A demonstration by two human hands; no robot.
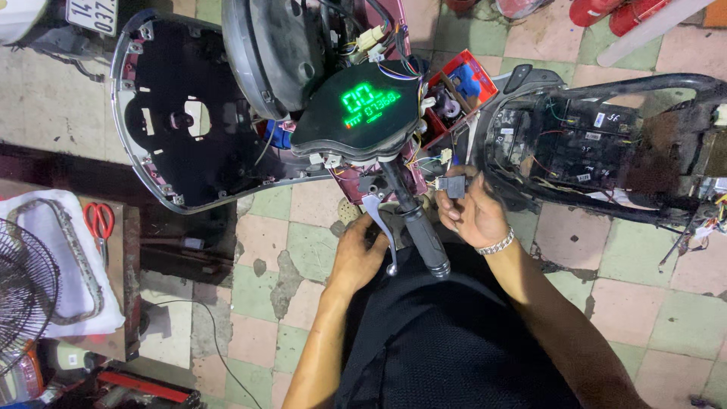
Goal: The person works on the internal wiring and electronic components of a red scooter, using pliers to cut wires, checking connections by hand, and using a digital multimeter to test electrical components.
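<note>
Left hand (357,254) sat under the handlebar grip (424,238), fingers curled near the brake lever (379,227); couldn't tell if they gripped anything. Right hand (473,212) pinched a small black connector block (454,185) just beside the bar, wires trailing into the loom. Further out, the display (360,113) was lit green, so power was on. Front cover (182,113) was off, the frame electronics (575,144) exposed. Judging by that: strip-down done, wiring in hand, reassembly left.
</note>
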